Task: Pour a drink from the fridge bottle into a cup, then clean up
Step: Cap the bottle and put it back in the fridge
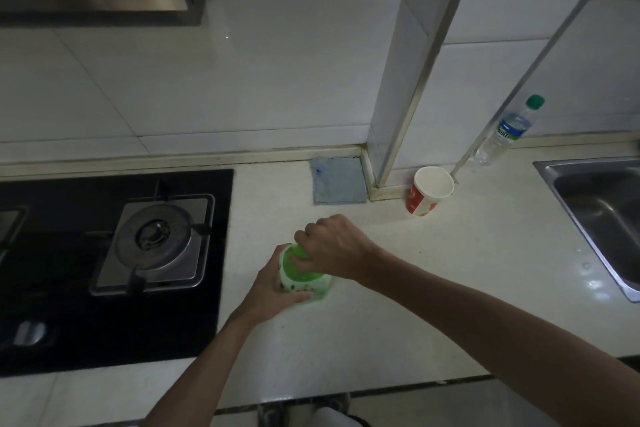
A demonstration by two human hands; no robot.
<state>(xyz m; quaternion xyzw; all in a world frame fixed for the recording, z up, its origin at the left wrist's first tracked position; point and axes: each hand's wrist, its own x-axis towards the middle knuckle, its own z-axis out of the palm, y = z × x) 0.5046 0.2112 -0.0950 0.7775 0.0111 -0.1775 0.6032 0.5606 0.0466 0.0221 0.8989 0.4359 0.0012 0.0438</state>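
Observation:
A green drink bottle [304, 282] with a white label stands on the white counter [450, 270], seen from above. My left hand [273, 288] wraps around its body from the left. My right hand [332, 246] is closed over its top, hiding the cap. A red and white paper cup [429, 191] stands upright and apart from the bottle, behind it to the right, near the wall pillar. Whether the cup holds liquid cannot be told.
A folded blue cloth [339, 180] lies against the back wall. A clear water bottle with a green cap [505, 132] stands at the back right. A steel sink [602, 211] is at the right, a black gas hob [114, 253] at the left.

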